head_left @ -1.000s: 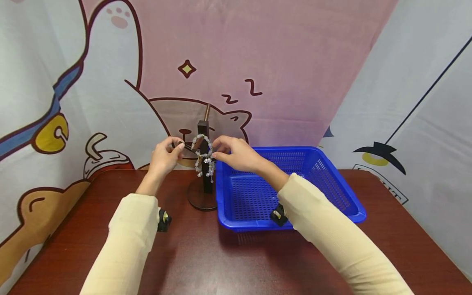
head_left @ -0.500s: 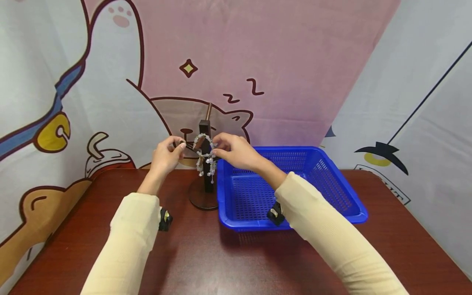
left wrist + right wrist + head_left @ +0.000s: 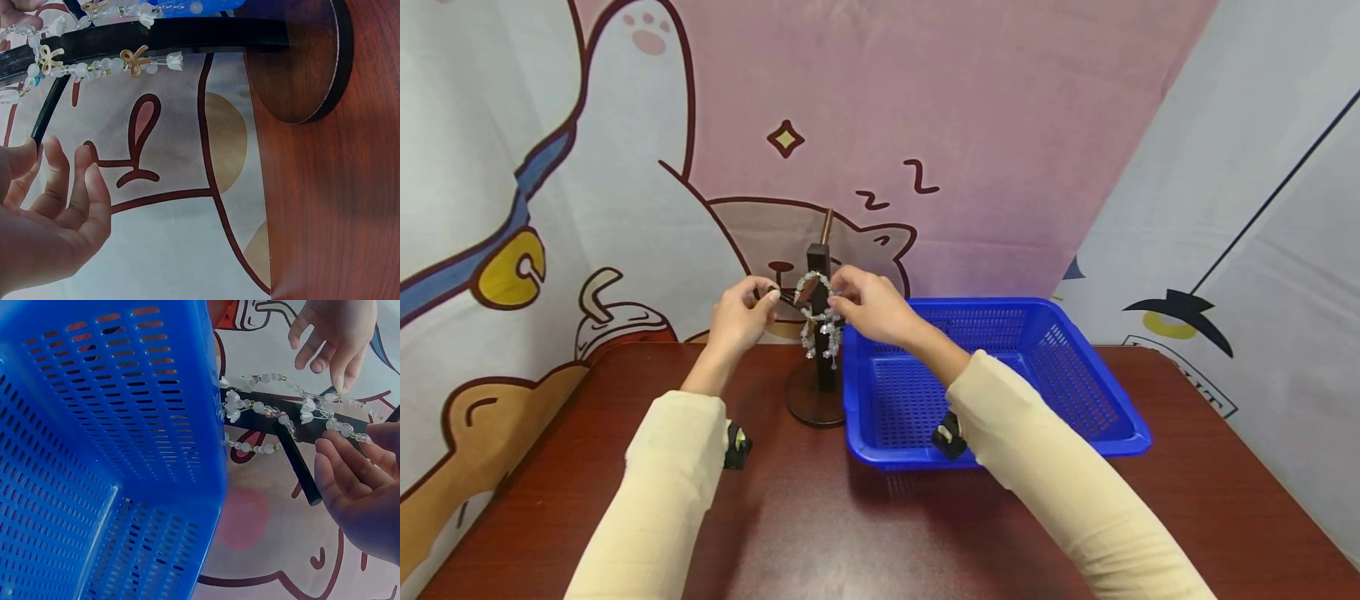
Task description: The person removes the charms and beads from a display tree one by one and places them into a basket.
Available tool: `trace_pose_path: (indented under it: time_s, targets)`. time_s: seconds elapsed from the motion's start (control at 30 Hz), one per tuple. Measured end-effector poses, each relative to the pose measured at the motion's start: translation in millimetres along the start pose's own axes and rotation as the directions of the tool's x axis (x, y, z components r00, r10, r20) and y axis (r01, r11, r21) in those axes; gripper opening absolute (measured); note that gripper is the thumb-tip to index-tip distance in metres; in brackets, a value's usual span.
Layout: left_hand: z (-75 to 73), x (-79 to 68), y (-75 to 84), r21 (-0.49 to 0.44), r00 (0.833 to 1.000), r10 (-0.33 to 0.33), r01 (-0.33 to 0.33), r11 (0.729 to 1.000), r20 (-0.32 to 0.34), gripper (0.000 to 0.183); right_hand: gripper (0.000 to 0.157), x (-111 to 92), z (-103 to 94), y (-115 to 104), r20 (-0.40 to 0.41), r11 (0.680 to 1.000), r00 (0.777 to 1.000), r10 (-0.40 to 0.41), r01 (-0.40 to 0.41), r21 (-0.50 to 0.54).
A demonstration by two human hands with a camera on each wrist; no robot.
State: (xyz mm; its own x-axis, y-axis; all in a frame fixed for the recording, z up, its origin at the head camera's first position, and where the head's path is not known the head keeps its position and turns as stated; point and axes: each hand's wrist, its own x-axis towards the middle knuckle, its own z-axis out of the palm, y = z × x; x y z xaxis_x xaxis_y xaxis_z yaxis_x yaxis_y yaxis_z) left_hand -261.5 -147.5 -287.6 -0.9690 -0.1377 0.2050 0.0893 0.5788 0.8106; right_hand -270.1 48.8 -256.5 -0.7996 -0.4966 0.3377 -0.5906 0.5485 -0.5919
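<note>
Beaded bracelet (image 3: 817,317): looped over a peg of the dark wooden stand (image 3: 820,333), left of the blue basket (image 3: 1105,417). Left hand (image 3: 741,317) pinches the peg tip, steadying it; right hand (image 3: 868,304) pinches the beads, keeping the loop open.

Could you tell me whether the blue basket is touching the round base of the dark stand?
Cannot tell. In the head view the blue basket overlaps the stand base, hiding any gap; neither wrist view shows both together.

Basket (image 3: 1000,392) tight against stand (image 3: 820,333)
</note>
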Motion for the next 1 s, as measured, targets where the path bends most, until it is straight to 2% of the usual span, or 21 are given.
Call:
trace_pose_path:
  time_s: [0.2,0.57,1.0]
  targets:
    - [-0.3,-0.9,1.3,-0.001,1.0,-0.009,0.009,1.0,0.007,0.021,0.006,0,1.4,-1,-0.016,0.999,0.999,-0.028,0.028,-0.03]
    - [-0.1,-0.2,1.7,-0.004,1.0,0.004,-0.004,1.0,-0.005,0.02,0.005,-7,-0.8,-1,0.004,0.997,0.999,-0.041,0.041,0.07]
    - [0.2,-2.2,1.7,0.004,1.0,0.001,-0.001,1.0,0.001,0.021,0.004,-16,-6.3,-4,0.042,0.993,0.997,-0.058,0.053,0.108]
